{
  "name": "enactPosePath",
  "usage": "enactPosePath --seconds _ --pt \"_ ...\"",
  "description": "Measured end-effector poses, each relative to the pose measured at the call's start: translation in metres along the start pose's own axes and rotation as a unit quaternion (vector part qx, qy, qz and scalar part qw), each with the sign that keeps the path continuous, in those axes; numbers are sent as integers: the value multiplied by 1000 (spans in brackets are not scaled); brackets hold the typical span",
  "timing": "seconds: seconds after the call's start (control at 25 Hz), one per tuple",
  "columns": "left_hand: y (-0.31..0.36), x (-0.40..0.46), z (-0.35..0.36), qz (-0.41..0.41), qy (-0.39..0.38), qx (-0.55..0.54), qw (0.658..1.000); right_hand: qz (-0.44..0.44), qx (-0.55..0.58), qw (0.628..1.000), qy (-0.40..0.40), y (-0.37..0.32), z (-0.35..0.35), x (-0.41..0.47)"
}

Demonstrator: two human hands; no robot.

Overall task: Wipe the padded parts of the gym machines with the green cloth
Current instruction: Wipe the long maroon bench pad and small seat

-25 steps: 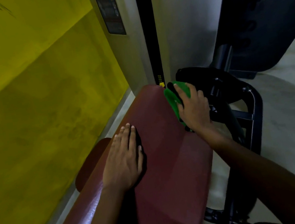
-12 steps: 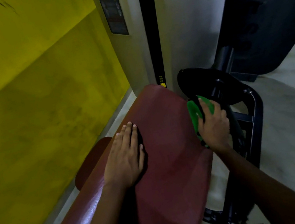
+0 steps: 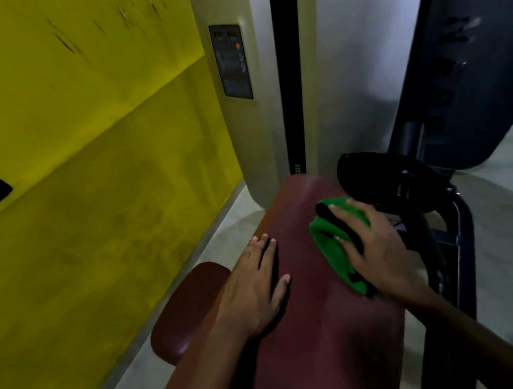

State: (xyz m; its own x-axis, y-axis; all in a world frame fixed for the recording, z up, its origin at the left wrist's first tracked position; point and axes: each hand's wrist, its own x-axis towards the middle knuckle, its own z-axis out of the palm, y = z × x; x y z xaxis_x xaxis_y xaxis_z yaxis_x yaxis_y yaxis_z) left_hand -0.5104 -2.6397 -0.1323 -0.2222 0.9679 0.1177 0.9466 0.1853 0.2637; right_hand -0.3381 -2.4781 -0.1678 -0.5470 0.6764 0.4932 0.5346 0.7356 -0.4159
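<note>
My right hand (image 3: 377, 248) presses the green cloth (image 3: 333, 249) onto the maroon pad (image 3: 314, 338), mid-wipe near its right edge; my left hand (image 3: 255, 290) rests flat, steadying. Next, likely the unwiped middle.

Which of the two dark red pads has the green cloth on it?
The large long pad in the middle: the right hand presses the green cloth on its right side. The small rounded pad, lower beside the yellow wall, has no cloth.

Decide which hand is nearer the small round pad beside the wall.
Left. The left hand lies flat on the bench just right of the small pad; the right hand, on the cloth, is farther right.
</note>
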Motion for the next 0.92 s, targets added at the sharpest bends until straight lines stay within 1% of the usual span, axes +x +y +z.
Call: enactPosePath --seconds 0.04,0.12,0.24,0.32,0.4,0.52,0.68,0.8,0.84,0.92 --pt "-7 -5 -3 -7 -7 -20 1000 -21 -15 1000 -6 -16 2 -1" --pt "-20 -16 -7 -17 -26 -66 997 -30 -52 998 -18 -44 8 -6" --pt "-47 -33 -15 -15 -58 -143 988 -44 -124 991 7 -89 20 -23" --pt "-58 -40 -20 4 -70 -177 982 -70 -170 983 2 -112 22 -29" --pt "-64 -40 -22 25 -91 -194 977 -74 -205 976 -19 -127 23 -27" --pt "-69 -36 -24 53 -100 -171 979 -40 -253 965 -51 -139 25 -15" --pt "-76 -23 -18 93 -137 -124 978 7 -283 956 -80 -129 35 35" --pt "-79 -18 -15 137 -148 -128 971 67 -297 945 -123 -129 42 73" --pt "-83 -13 -11 161 -136 -129 969 80 -303 941 -131 -129 45 80" --pt "-87 -6 -3 223 -70 -107 966 85 -322 935 -125 -131 50 79"
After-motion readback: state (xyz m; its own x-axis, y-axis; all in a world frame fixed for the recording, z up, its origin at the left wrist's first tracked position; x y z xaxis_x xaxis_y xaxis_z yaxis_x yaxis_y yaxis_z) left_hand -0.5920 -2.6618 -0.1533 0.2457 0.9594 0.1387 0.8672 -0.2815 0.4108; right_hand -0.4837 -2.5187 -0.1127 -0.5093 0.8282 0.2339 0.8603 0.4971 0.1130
